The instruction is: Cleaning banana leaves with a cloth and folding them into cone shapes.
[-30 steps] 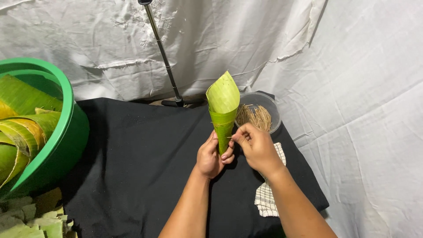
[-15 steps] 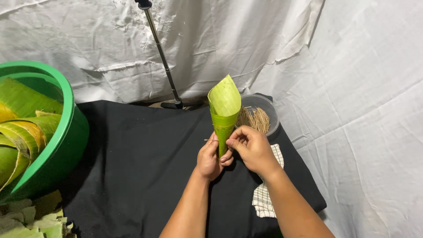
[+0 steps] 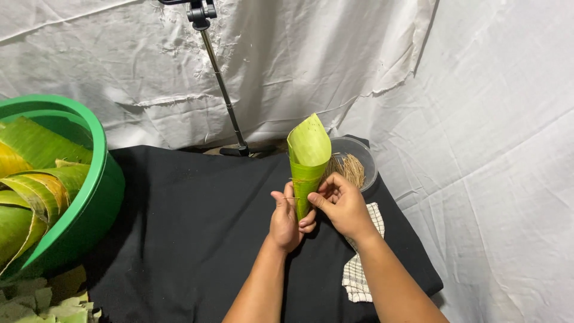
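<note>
Head view, looking down over both forearms. Left of the hands, well apart: a large green plastic basin packed with curled banana leaves, some yellowing; cut leaf scraps heaped on the ground beside it, nearer the person. Everything rests on a black cloth over a low surface. Beyond the hands, a thin metal stand pole leans up against the crumpled white sheet backdrop; its foot sits at the far edge of the cloth. Just behind the right hand, a round clear container holds a tuft of dry tan fibre strands, partly blocked by the cone. Under the right forearm, a white checked cloth lies on the black. No packages, labels or signs visible. Hands: left hand is closed around the lower tip of an upright banana-leaf cone, with a thin strand at its fingertips. Right hand is half curled, thumb and fingertips touching the cone's right side; exact pinch not clear. The cone stands between the two hands, open end up.
</note>
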